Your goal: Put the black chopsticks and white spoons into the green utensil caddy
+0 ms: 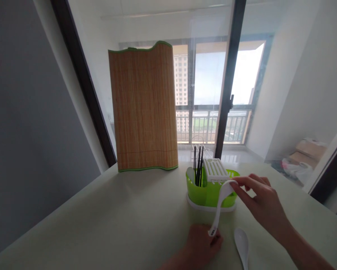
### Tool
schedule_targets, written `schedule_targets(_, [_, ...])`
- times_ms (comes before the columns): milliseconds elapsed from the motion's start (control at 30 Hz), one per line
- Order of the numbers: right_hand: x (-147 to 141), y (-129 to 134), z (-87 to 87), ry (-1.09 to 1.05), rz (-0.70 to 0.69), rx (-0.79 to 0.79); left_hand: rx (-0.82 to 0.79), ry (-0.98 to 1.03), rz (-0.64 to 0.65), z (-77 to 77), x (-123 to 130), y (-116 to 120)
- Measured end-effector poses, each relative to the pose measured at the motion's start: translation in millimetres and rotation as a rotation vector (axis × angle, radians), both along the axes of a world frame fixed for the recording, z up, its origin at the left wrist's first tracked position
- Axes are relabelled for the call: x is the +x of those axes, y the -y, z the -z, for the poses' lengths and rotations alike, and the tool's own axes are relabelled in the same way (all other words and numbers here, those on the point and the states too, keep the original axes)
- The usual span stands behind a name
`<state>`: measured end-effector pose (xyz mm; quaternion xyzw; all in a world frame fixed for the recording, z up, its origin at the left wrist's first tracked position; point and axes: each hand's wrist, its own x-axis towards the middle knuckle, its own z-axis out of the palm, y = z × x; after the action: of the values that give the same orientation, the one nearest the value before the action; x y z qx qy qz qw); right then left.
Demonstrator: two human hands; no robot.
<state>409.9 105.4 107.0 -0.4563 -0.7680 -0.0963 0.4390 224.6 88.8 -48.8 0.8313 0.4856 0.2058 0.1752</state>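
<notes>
My right hand (259,197) is closed in a pinch on the upper end of a white spoon (221,198), in front of a green cutlery holder (207,194). The spoon hangs tilted, its dark-marked lower tip overlapping my left hand (203,243). That hand is curled on the table, and whether anything is inside its fingers is hidden. Dark chopsticks (198,167) and a pale spoon (190,173) stand in the holder's left part. A white slotted piece (216,168) sits at its top. Another white spoon (241,243) lies on the table between my forearms.
Behind the pale table (101,221), a bamboo mat (144,108) with green edging stands upright near the glass. A wire rack (202,148) shows beyond the holder. Past the dark frame at right lie cardboard boxes (309,150) and a plastic bag (296,168).
</notes>
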Motion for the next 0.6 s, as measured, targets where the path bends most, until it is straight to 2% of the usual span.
schedule_targets(133, [-25, -19, -48.5, 0.009, 0.035, 0.251, 0.014, 0.009, 0.032, 1.7, 0, 0])
schedule_targets(233, [-46, -44, -64.5, 0.141, 0.114, 0.303, 0.011, 0.003, 0.041, 3.9, 0, -3])
schedule_targets(400, [-80, -83, -59.9, 0.449, 0.199, 0.051, -0.013, -0.020, 0.040, 6.0, 2, -7])
schedule_targets(600, [-106, -105, -47.5, 0.626, 0.142, -0.103, -0.079, -0.065, 0.058, 5.1, 4, -9])
